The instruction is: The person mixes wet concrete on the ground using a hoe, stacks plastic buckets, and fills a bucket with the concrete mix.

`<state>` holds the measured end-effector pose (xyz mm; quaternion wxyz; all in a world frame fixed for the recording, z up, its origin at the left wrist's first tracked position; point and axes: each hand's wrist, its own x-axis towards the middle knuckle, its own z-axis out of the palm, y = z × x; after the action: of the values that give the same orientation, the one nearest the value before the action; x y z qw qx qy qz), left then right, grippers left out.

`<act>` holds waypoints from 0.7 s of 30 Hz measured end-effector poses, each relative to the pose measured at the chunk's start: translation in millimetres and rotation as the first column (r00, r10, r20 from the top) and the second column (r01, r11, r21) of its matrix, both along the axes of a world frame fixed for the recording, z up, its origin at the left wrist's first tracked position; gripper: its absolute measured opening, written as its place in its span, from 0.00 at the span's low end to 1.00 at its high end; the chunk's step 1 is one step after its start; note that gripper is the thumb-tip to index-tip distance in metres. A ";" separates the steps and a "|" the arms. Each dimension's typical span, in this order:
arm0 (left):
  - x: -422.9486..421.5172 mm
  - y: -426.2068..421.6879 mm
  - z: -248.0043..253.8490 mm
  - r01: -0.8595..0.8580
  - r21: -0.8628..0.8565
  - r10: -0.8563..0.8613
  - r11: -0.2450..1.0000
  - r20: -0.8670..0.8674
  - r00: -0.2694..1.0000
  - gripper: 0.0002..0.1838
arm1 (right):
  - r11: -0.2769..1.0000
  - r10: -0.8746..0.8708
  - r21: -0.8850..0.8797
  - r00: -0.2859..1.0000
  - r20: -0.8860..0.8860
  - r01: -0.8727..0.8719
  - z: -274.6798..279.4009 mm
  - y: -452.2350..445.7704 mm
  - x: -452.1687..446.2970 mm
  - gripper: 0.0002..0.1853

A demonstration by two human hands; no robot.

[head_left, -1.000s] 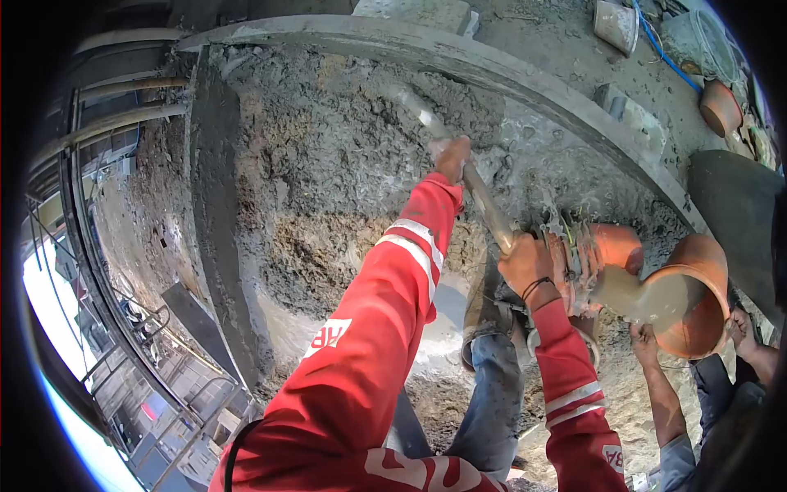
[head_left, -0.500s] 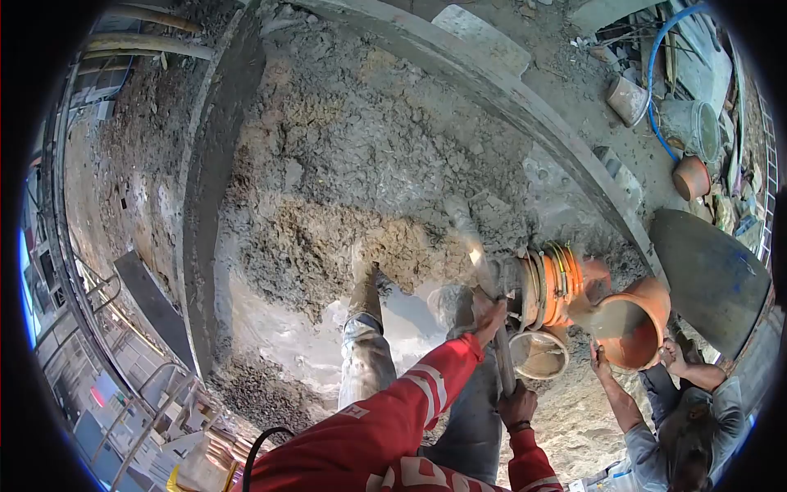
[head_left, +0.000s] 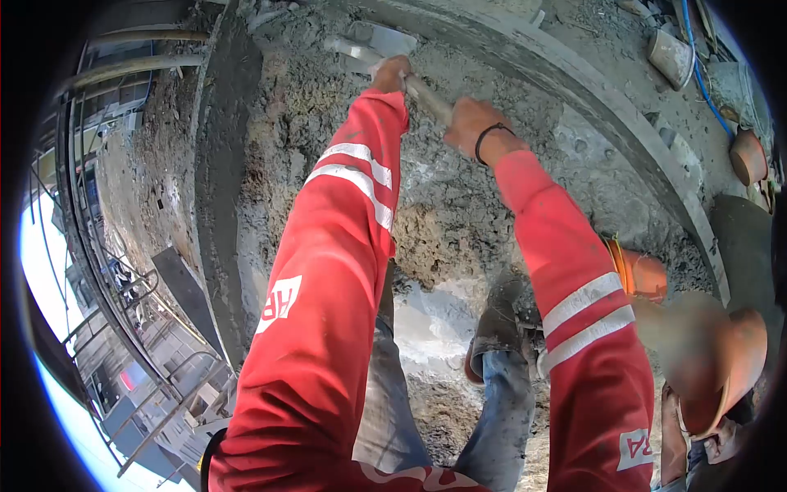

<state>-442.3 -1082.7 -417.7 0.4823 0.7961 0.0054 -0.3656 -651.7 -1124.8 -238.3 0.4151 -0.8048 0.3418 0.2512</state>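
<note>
Both my arms reach far forward in red sleeves. My left hand is closed round a long pale handle, near its far end. Behind it on the same handle, my right hand is wrapped round the near end. A flat metal blade shows at the far end of the tool, against the wet grey mix. Rough, lumpy mix lies below my hands, with a browner patch nearer my feet.
A curved concrete rim bounds the mix, with a low wall at left. At right, a co-worker's hands hold a tilted orange bucket; another orange bucket lies near it. Blue hose and buckets are beyond the rim.
Both hands have moved forward, away from my body, with the tool, whose blade is now near the far rim. The view has shifted too. The co-worker's orange bucket remains tilted.
</note>
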 end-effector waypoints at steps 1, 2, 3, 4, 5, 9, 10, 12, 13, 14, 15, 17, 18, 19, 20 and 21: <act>-5.3 0.8 -19.0 0.211 -0.125 -0.223 0.969 -0.091 0.971 0.08 | 0.998 -0.061 -0.025 0.997 -0.036 0.060 8.7 2.5 -21.7 0.22; -25.4 -10.1 -20.1 0.274 -0.060 -0.280 0.960 -0.139 0.950 0.06 | 0.991 -0.126 -0.055 0.989 -0.074 0.123 18.5 4.8 -44.1 0.23; -45.1 -21.1 -21.7 0.344 0.000 -0.338 0.939 -0.189 0.922 0.04 | 0.990 -0.142 -0.016 0.984 -0.107 0.141 20.6 -1.6 -73.3 0.23; -76.3 -29.5 -9.5 0.362 -0.004 -0.352 0.932 -0.251 0.902 0.03 | 0.987 -0.156 0.017 0.979 -0.134 0.159 20.4 -9.6 -104.6 0.23; -120.8 -28.1 5.3 0.291 -0.068 -0.296 0.954 -0.341 0.892 0.03 | 0.981 -0.189 -0.062 0.977 -0.103 0.183 27.1 -5.4 -134.4 0.23; -316.6 -13.2 38.2 0.055 0.030 -0.040 0.998 -0.376 0.926 0.09 | 0.964 -0.258 -0.140 0.930 -0.262 0.228 62.0 28.5 -263.9 0.18; -359.3 14.7 13.5 0.210 0.080 -0.198 0.974 -0.140 0.970 0.14 | 0.962 -0.264 -0.133 0.934 -0.240 0.237 65.0 49.0 -288.0 0.17; -357.1 27.8 6.9 0.315 0.153 -0.334 0.937 0.124 0.934 0.20 | 0.843 -0.537 -0.143 0.827 -0.165 0.519 73.0 102.4 -294.3 0.15; -352.0 45.8 19.7 0.461 0.225 -0.471 0.859 -0.009 0.882 0.23 | 0.845 -0.533 -0.164 0.825 -0.189 0.508 79.9 125.3 -287.7 0.14; -340.3 57.3 38.7 0.483 0.209 -0.473 0.850 -0.101 0.875 0.19 | 0.841 -0.537 -0.199 0.820 -0.199 0.503 92.0 142.0 -273.9 0.14; -328.2 68.4 59.9 0.505 0.194 -0.472 0.841 -0.193 0.860 0.16 | 0.816 -0.578 -0.173 0.785 -0.224 0.551 116.9 151.6 -250.6 0.14; -309.8 107.0 149.6 0.494 0.042 -0.411 0.868 -0.499 0.763 0.10 | 0.795 -0.605 -0.158 0.745 -0.282 0.586 155.3 198.9 -232.0 0.15; -330.6 163.5 136.8 0.316 -0.223 -0.385 0.922 -0.605 0.697 0.09 | 0.792 -0.609 -0.186 0.731 -0.308 0.581 157.8 232.1 -240.1 0.16; -360.8 217.7 112.2 0.070 -0.439 -0.390 0.896 -0.698 0.601 0.10 | 0.787 -0.617 -0.256 0.700 -0.360 0.562 153.3 269.8 -256.9 0.16; -390.7 256.6 117.4 0.079 -0.329 -0.316 0.941 -0.770 0.555 0.16 | 0.785 -0.620 -0.316 0.669 -0.410 0.533 156.4 307.0 -275.0 0.16; -423.2 295.8 116.5 0.046 -0.349 -0.293 0.936 -0.698 0.654 0.17 | 0.802 -0.597 -0.291 0.690 -0.410 0.521 172.2 331.3 -291.8 0.17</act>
<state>-865.4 -786.9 -301.2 0.5166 0.4927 0.0695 -0.6968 -943.5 -793.5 -66.1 0.3106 -0.6020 0.6810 0.2780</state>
